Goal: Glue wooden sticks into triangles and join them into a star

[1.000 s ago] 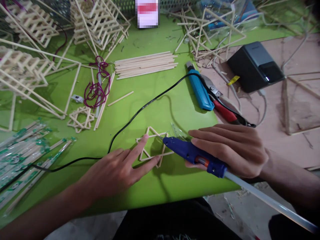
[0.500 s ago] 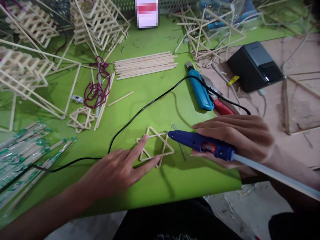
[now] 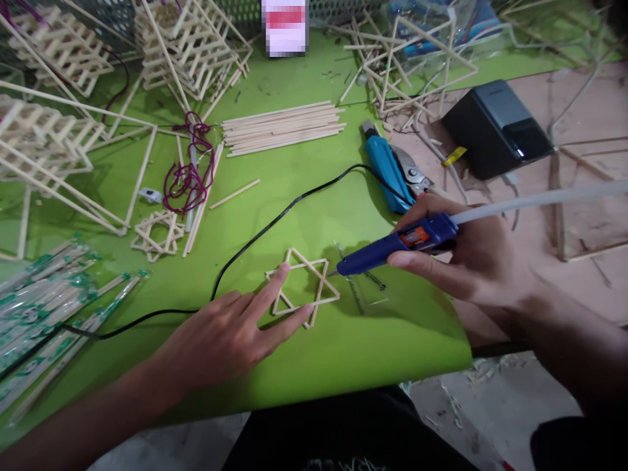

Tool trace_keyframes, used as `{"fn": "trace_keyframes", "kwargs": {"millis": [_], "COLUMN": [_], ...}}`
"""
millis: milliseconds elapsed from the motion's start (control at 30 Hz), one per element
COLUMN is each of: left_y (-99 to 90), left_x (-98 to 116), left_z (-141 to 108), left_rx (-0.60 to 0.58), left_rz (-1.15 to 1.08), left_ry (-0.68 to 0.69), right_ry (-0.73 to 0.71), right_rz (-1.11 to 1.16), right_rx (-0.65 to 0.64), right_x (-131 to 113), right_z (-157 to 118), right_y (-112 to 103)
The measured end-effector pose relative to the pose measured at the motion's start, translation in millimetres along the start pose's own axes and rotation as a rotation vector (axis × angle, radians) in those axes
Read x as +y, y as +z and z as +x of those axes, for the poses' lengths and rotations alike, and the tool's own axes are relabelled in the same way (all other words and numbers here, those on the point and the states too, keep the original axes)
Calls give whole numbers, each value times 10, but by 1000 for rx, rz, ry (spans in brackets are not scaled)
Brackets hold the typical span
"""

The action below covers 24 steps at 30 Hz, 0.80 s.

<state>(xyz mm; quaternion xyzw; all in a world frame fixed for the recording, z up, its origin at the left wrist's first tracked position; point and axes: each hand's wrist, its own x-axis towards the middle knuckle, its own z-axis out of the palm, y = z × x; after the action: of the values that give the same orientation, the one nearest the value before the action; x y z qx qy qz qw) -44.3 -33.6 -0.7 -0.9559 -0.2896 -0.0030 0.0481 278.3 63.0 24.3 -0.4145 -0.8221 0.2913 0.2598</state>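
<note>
A six-pointed star of thin wooden sticks (image 3: 320,281) lies flat on the green tabletop. My left hand (image 3: 220,343) has its thumb and a finger spread apart, their tips resting on the star's left and lower sticks. Gripped in my right hand (image 3: 483,258) is a blue hot glue gun (image 3: 366,257) with a long whitish glue stick (image 3: 530,199) coming out of its back end. The nozzle points left, close to the star's right side; whether it touches the wood I cannot tell. Thin clear strips lie beneath the gun.
A bundle of sticks (image 3: 284,129), purple cord (image 3: 189,176) and a smaller star (image 3: 157,235) lie beyond. Lattice stick frames (image 3: 184,55) stand at the back left. A teal cutter (image 3: 383,167) and a dark box (image 3: 495,131) are at right. A black cable (image 3: 289,204) crosses the table.
My right hand has turned the glue gun: its back end swung away from me and its nozzle moved from the star's upper-right corner down along the right side. My left hand stayed put.
</note>
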Motion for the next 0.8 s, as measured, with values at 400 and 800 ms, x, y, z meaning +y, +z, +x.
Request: {"fn": "trace_keyframes", "kwargs": {"millis": [400, 800], "left_y": [3, -31], "left_x": [-1, -1], "left_z": [8, 6], "left_rx": [34, 16], "left_rz": [-1, -8], "left_ry": [-9, -14], "right_ry": [57, -50], "right_rz": [69, -27], "right_rx": [-9, -44], "right_x": [20, 26], "right_z": [16, 24], "right_y": [-3, -12]}}
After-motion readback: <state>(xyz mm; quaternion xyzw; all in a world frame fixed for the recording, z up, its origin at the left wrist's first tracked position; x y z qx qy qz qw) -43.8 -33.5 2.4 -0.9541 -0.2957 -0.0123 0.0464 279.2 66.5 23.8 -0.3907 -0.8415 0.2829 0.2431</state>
